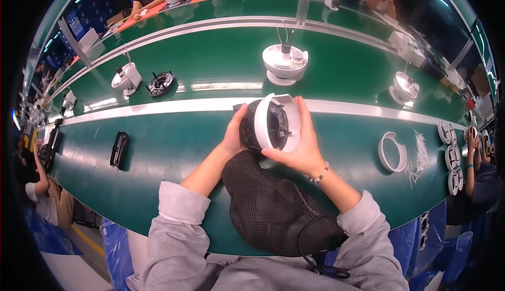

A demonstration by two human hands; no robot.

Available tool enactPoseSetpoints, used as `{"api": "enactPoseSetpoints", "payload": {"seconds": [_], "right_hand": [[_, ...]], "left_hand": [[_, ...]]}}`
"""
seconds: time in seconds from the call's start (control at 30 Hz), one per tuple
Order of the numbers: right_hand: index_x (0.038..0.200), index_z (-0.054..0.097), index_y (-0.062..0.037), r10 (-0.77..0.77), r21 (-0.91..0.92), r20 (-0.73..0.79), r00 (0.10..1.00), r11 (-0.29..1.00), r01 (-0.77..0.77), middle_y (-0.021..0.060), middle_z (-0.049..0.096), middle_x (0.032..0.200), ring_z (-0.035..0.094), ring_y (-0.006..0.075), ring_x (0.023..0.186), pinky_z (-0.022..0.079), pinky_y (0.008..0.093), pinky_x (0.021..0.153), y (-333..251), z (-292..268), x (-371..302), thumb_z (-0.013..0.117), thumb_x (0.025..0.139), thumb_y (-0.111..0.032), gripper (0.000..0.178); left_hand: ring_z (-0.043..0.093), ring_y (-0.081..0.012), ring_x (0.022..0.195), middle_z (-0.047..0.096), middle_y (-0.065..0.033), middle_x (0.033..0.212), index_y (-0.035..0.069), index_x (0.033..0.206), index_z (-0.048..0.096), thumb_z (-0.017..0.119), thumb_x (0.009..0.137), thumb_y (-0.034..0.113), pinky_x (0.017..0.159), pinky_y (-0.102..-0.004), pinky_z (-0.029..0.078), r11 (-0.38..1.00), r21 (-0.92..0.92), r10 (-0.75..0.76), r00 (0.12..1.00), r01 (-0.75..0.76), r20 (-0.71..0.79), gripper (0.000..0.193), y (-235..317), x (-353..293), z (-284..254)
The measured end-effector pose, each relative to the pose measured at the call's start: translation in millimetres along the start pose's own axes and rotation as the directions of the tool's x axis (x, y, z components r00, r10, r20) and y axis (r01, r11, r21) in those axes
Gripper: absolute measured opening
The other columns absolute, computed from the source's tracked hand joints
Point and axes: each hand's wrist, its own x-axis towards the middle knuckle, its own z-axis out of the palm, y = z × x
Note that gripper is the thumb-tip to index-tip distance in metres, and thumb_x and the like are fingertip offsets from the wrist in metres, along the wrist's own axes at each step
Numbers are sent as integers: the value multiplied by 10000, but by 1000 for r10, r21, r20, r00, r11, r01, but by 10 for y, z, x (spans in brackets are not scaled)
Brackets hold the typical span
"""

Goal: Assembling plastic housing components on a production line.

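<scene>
Over the middle of the green bench I hold two round parts pressed together. My left hand [234,133] is closed around a black round housing [249,129] from its left side. On the right, my right hand [306,148] grips a white ring-shaped shell [262,125], thumb along its lower edge and fingers behind it. A circuit board [279,116] and dark fittings show inside the ring. Whether the two parts are joined, I cannot tell. A black mesh bag [271,207] with a cord lies below my hands, between my forearms.
Another white ring [392,152] lies to the right beside a heap of thin white strips [418,157]. White half-built units [285,64] stand beyond the metal rail, near a black round part [161,83]. A black device [119,150] lies at left. Co-workers sit at both sides.
</scene>
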Motion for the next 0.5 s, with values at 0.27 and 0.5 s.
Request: {"api": "enactPoseSetpoints", "payload": {"seconds": [0.27,0.5], "right_hand": [[1298,84,38,39,-107,-19,999,993,-41,242,218,1281,263,323,1200,243,381,987,-105,152,-27,789,491,-354,1141],[1294,78,55,148,82,-5,989,986,-147,226,248,1287,282,290,1200,249,360,983,-106,251,9,787,515,-312,1116]], "left_hand": [[447,-246,1090,429,-138,1206,75,1249,340,328,794,610,924,-380,380,971,238,-21,1000,18,10,702,29,-145,9],[447,-240,1092,431,-128,1212,62,1255,330,385,790,582,924,-368,370,982,187,12,996,-28,85,700,96,-229,-157]]}}
